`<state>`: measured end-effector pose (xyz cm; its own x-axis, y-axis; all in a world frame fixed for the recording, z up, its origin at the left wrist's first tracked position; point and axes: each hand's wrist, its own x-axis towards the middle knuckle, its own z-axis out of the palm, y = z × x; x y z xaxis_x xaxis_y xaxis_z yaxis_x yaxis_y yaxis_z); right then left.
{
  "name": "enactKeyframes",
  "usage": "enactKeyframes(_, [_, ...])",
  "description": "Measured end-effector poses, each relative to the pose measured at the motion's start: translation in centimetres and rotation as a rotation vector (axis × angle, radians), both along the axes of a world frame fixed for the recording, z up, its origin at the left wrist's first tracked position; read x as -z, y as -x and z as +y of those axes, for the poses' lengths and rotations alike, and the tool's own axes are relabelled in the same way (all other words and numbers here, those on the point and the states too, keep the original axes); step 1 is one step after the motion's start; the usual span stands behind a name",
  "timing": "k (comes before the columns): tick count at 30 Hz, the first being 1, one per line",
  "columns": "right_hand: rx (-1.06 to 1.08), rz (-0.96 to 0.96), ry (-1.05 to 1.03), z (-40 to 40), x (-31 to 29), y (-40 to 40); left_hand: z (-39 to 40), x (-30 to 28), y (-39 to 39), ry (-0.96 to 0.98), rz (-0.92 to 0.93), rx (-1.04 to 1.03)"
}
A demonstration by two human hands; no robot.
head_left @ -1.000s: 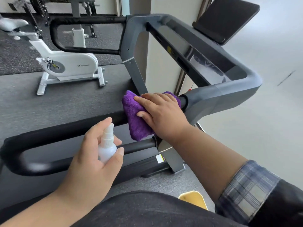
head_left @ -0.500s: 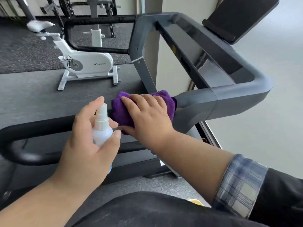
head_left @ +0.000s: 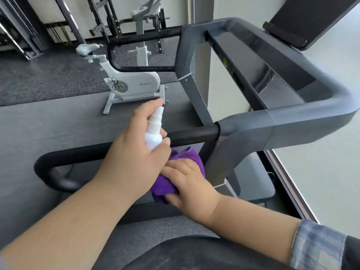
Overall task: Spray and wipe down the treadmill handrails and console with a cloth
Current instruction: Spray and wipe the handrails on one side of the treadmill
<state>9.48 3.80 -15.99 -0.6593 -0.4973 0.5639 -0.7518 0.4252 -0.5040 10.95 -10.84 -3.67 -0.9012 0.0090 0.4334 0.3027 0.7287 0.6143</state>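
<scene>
My left hand (head_left: 134, 154) grips a small white spray bottle (head_left: 153, 131), forefinger on its top, right over the near black handrail (head_left: 192, 134). Just below that rail, my right hand (head_left: 187, 184) holds a purple cloth (head_left: 183, 156) bunched under its fingers; whether the cloth touches the lower bar I cannot tell. The grey treadmill frame (head_left: 292, 121) bends round to the right. A dark console screen (head_left: 303, 18) sits at the top right. The far black handrail (head_left: 144, 38) loops out on the other side.
A white exercise bike (head_left: 132, 84) stands on the dark gym floor beyond the treadmill belt (head_left: 58, 125). Weight racks (head_left: 29, 30) line the back wall. A pale pillar (head_left: 202, 8) rises behind the frame. Light floor lies to the right.
My right hand has slid the purple cloth off the top rail and down toward me. My left hand moved the bottle up and right, over the rail. The view tilted upward.
</scene>
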Motion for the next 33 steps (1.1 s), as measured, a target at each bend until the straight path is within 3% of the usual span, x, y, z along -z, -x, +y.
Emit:
enactKeyframes(4, [0.024,-0.575,0.322,2.1,0.3,-2.4,0.2,0.2,1.0,0.066,-0.096,-0.047])
enactKeyframes(9, [0.147,-0.759,0.590,4.2,-1.0,-3.8,2.2,0.9,2.1,0.301,-0.116,-0.061])
enactKeyframes(19, [0.329,-0.838,0.868,6.7,-2.0,-4.3,4.5,2.5,3.5,0.495,-0.079,-0.054])
enactKeyframes(33, [0.299,-0.820,0.762,6.1,-2.4,-5.2,2.1,2.5,1.9,0.450,-0.114,-0.133])
